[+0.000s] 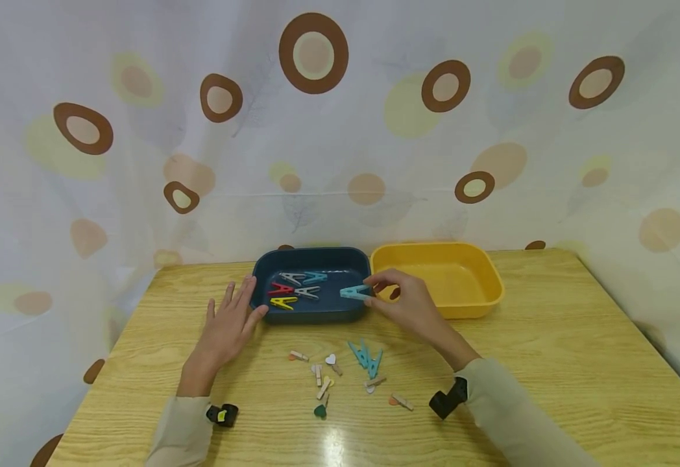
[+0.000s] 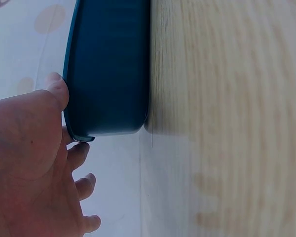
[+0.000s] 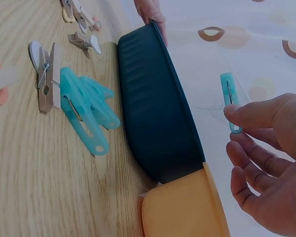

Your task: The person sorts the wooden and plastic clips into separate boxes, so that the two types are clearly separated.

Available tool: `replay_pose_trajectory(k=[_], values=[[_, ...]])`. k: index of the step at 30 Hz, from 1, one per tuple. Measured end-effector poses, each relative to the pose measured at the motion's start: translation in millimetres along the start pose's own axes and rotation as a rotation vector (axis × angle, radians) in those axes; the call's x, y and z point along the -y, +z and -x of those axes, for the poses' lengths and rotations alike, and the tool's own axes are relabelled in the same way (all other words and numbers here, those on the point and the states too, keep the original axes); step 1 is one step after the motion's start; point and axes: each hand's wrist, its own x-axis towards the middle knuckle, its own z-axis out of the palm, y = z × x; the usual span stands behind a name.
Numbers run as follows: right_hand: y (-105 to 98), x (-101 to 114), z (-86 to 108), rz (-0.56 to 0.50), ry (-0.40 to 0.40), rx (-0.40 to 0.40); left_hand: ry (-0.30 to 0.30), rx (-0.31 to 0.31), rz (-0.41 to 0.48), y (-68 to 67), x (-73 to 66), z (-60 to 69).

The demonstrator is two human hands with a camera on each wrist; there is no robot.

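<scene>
My right hand [image 1: 407, 305] pinches a light blue clothespin [image 1: 353, 292] over the right end of the dark blue tray [image 1: 311, 318]; the right wrist view shows the pin [image 3: 229, 89] between thumb and fingers [image 3: 259, 111]. At the tray's left end my left hand [image 1: 228, 324] rests on the rim, and in the left wrist view its thumb lies on the edge of the tray [image 2: 108, 69], the other fingers spread. Inside the tray lie a red clothespin [image 1: 281, 288], a yellow one [image 1: 283, 302], grey ones [image 1: 307, 292] and a blue one [image 1: 315, 277].
A yellow tray [image 1: 468, 312] stands against the dark tray's right side. In front of the trays, light blue clothespins [image 1: 373, 364] lie on the wooden table [image 1: 550, 363], with several small wooden pins [image 1: 324, 388] bearing hearts around them. A patterned curtain [image 1: 340, 143] hangs behind.
</scene>
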Motion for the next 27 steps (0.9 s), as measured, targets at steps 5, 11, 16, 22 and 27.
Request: replay_pose_trajectory(k=[5, 11, 16, 22, 27], values=[[4, -4, -8.3, 0.020, 0.017, -0.012, 0.002, -0.004, 0.002, -1.3, -2.4, -0.8], [7, -5, -16.8, 0.036, 0.044, -0.013, -0.003, 0.005, -0.011, 0.0, -2.2, -2.7], [10, -9, -25.4, 0.057, 0.035, -0.011, -0.007, 0.007, -0.017, -0.6, -1.8, -2.2], [15, -14, -35.4, 0.053, 0.001, -0.004, -0.016, 0.008, -0.016, -0.9, -1.4, -0.5], [19, -16, -43.3, 0.063, 0.001, 0.000, -0.016, 0.006, -0.009, -0.8, -1.9, 0.1]])
